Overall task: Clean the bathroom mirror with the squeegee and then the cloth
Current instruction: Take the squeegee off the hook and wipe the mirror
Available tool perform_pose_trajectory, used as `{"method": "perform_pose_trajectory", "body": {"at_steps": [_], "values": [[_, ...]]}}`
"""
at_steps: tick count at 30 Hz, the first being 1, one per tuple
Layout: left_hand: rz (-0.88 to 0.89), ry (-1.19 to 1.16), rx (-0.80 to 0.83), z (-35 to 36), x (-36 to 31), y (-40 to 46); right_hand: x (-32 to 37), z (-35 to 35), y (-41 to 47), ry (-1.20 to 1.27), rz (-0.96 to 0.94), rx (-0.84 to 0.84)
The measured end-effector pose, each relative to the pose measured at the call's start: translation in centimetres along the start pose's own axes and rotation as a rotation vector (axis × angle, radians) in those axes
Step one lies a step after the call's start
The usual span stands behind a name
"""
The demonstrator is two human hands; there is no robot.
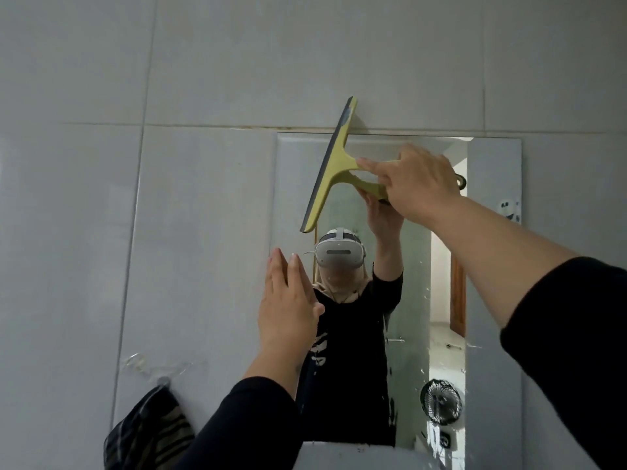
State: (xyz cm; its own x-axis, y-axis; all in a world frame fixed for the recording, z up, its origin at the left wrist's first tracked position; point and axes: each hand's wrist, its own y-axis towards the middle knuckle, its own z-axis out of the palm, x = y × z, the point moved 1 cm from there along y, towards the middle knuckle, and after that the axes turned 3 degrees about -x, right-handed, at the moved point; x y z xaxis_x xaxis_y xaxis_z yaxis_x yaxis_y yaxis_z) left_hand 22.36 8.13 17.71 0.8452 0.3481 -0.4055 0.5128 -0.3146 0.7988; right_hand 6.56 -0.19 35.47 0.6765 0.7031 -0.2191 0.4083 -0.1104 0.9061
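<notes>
Head view: the right hand (419, 183) is closed round the handle of the yellow-green squeegee (334, 164), high in the centre of the frame. From that grip the handle runs left to the blade, whose long axis is steeply tilted, its upper end over the tile above the mirror (493, 266) and its lower end pointing down-left across the glass. The blade seems to lie on or just off the glass; the angle makes it hard to say. So the next stroke likely turns on swinging the blade level, then drawing it down. The left hand (288, 303) is open and flat, holding nothing, at the mirror's left edge in mid-frame. A striped cloth (149, 432) hangs from a hook at lower left, nearer the left hand
</notes>
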Motion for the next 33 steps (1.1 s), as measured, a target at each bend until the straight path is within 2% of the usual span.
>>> {"method": "perform_pose_trajectory", "body": {"at_steps": [13,21,26,30,33], "values": [[-0.043,-0.054,-0.001,0.1,-0.3,0.1,-8.1,-1.2,-5.1,0.066,0.322,0.083],[-0.045,-0.052,-0.029,0.5,0.1,0.3,-10.6,-0.6,-7.1,0.121,0.508,0.040],[-0.053,-0.066,-0.041,0.8,0.1,0.4,-9.9,0.6,-8.9,0.308,0.701,-0.022],[-0.051,-0.067,-0.038,0.9,0.1,0.4,-6.6,1.1,-9.7,0.521,0.763,-0.085],[-0.046,-0.067,-0.031,0.8,0.2,0.3,-3.3,2.2,-10.1,0.564,0.792,-0.104]]}}
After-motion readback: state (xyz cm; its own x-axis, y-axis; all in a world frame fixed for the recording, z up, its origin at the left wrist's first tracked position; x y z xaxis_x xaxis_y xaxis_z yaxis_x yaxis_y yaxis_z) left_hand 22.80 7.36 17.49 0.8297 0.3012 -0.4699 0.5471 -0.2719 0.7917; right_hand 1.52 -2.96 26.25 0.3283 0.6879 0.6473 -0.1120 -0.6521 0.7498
